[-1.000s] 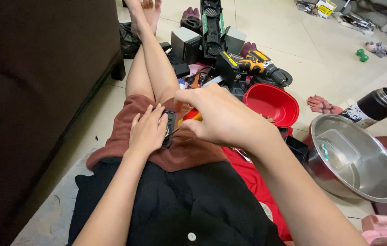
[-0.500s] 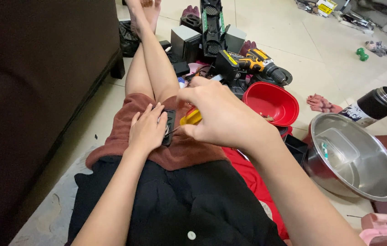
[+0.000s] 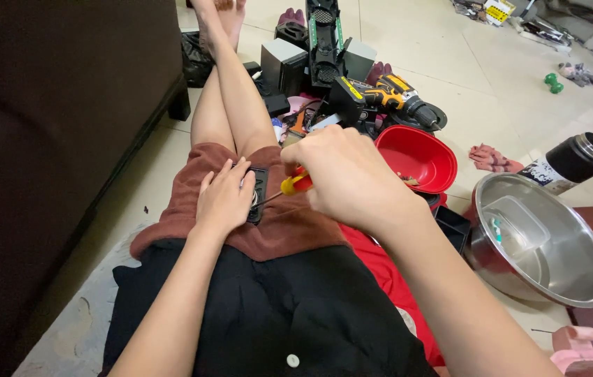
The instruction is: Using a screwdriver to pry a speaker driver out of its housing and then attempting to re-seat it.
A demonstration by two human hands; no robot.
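Because the small black part [image 3: 258,192] only rests on the person's lap [image 3: 240,230], on the brown cloth near the knees, it could slide or tip if the tool pushes too hard. Nothing firm lies under it, only soft legs.

If the thin metal tip slips off the part, it could poke the left hand [image 3: 223,199], which lies just beside the tip. That hand is flat, with its fingers pressed together on the part to hold it down.

Tiny screws could drop into the folds of the cloth or roll onto the floor and get lost. The red bowl [image 3: 418,157] sits just past the right edge of the lap, near the hands.

The right hand [image 3: 349,178] is closed around the screwdriver [image 3: 295,183], pinching its red and yellow handle. It hangs just right of the part, and the tip reaches left to it.
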